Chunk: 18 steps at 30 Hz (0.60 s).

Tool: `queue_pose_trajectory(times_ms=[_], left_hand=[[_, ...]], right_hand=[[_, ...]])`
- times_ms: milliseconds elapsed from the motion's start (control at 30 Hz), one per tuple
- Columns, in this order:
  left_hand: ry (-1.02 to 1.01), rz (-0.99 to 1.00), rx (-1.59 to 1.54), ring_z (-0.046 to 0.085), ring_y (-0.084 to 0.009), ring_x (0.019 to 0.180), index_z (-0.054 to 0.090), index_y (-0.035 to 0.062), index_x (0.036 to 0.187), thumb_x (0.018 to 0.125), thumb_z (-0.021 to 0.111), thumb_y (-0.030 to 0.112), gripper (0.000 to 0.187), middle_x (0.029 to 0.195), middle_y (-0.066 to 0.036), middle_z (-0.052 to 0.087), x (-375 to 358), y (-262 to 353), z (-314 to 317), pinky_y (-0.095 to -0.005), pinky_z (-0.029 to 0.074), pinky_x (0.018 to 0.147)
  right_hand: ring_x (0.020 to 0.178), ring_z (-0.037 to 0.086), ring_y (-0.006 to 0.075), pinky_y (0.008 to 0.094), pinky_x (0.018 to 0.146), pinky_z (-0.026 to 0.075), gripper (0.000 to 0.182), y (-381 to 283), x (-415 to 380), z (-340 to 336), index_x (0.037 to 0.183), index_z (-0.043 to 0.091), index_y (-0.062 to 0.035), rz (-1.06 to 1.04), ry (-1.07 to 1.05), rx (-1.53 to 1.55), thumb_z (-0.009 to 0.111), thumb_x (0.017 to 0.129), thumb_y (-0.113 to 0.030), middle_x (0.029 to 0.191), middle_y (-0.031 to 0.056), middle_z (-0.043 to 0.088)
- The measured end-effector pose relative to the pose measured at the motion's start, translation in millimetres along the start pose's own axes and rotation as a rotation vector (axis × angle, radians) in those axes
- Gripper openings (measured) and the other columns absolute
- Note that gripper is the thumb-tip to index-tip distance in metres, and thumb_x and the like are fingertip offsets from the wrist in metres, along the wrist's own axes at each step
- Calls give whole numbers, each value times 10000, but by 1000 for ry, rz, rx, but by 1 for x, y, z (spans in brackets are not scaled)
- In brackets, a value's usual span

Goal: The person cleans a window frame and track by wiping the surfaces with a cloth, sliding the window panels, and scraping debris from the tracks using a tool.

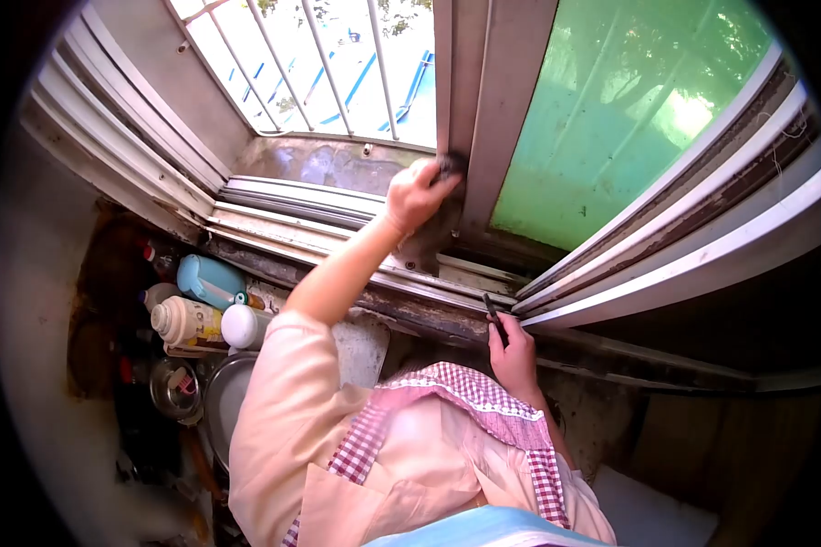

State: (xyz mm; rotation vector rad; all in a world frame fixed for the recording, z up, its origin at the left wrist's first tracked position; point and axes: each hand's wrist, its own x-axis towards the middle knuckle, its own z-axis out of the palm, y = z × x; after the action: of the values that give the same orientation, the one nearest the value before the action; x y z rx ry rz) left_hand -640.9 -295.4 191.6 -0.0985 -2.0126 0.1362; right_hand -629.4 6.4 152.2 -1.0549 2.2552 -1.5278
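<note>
My left hand (414, 195) is raised to the window, its fingers wrapped round a dark, fuzzy lump (452, 166) that looks like a scouring ball, blurred by motion. That lump is against the upright edge of the sliding sash frame (497, 118). Lower down, near the sill, my right hand (513, 354) grips a thin black stick-like tool (494, 314), tip pointing up toward the window track (465, 296). Its kind I cannot tell. Grime darkens the lower corner of the sash beside the green pane (629, 118).
White bars (328, 68) stand outside the opening on the left. On a crowded shelf at left are a light-blue container (210, 280), a cream bottle (184, 321), a white-capped jar (242, 325) and a round metal tray (228, 401). White frame edges (675, 283) run along the right.
</note>
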Motion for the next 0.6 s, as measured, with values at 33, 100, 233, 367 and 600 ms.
queue_pose_trajectory(times_ms=[33, 100, 233, 367, 600], left_hand=[[-109, -4, -16, 583, -193, 753, 699, 196, 916, 739, 646, 127, 197, 851, -25, 526, -18, 4, 4, -291, 508, 566], [-296, -8, 1, 573, -180, 761, 697, 217, 936, 755, 638, 154, 201, 852, -20, 530, -52, 10, 8, -290, 499, 549], [-310, 60, 59, 565, -158, 742, 689, 230, 889, 762, 641, 178, 145, 839, -2, 516, -15, -4, -17, -262, 477, 517], [27, -82, 136, 566, -169, 691, 684, 220, 866, 756, 648, 157, 132, 810, -3, 503, 46, -1, -33, -281, 475, 499], [-670, -227, -251, 579, -282, 835, 697, 165, 899, 788, 616, 162, 136, 852, -107, 524, -72, 8, 6, -376, 483, 722]], right_hand=[[839, 617, 412, 404, 692, 495, 186, -1, 0, 2, 1034, 585, 2, -1, -7, 11, 575, 860, -62, 878, 231, 628], [826, 618, 413, 410, 672, 494, 177, 0, -8, 7, 1022, 584, 2, -19, -26, 11, 582, 857, -60, 870, 233, 626], [818, 622, 407, 399, 659, 498, 181, -10, -7, 10, 1022, 586, 3, -59, -45, -13, 590, 851, -54, 864, 226, 631], [829, 624, 405, 398, 677, 500, 197, -15, 2, 13, 1037, 593, -5, -34, -59, 26, 591, 847, -57, 875, 224, 634], [808, 659, 352, 345, 689, 501, 162, -17, -4, 21, 1012, 598, 1, -61, -124, -73, 595, 854, -36, 847, 200, 647]])
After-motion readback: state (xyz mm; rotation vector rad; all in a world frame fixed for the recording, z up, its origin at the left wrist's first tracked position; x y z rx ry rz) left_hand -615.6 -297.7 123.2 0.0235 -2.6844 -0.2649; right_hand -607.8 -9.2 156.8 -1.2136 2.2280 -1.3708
